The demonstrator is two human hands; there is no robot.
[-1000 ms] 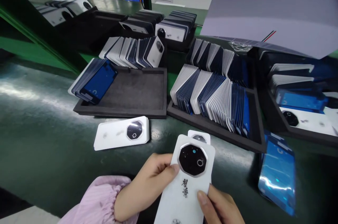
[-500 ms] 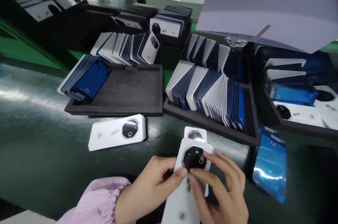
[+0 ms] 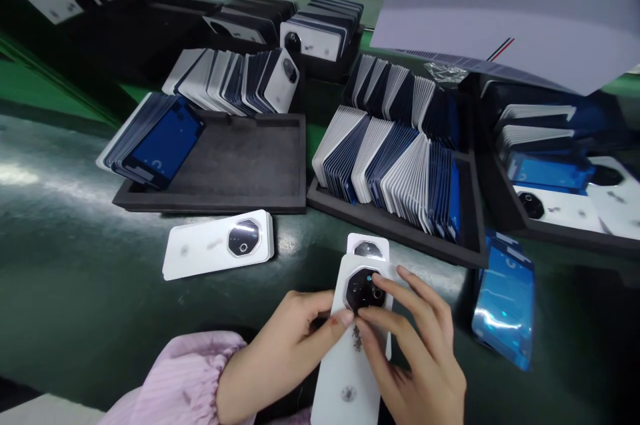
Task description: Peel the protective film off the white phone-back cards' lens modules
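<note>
My left hand [image 3: 295, 341] grips a white phone back cover [image 3: 345, 378] by its left edge, thumb on top; the fingers beneath are hidden. An eight-sided black camera plate [image 3: 356, 291] sits at the cover's upper end. My right hand [image 3: 425, 361] is closed at that plate: one fingertip rests on it, while thumb and another finger meet at its lower edge. Whether they pinch anything small there, I cannot tell. Another white cover [image 3: 352, 245] shows from behind the held one. To the left lies a small stack of white covers [image 3: 197, 255].
A dark foam tray [image 3: 250, 201] on the left holds upright panels at one end. Another tray [image 3: 390, 228] stands full of white and blue panels. Blue film-covered panels [image 3: 505, 311] lie at the right, below a third tray [image 3: 565, 231]. A pale sheet [image 3: 475, 5] overhangs the back right.
The view has shifted slightly, so the trays sit a little higher in the picture. My right fingertip has slid slightly left over the camera plate. My left hand keeps its hold.
</note>
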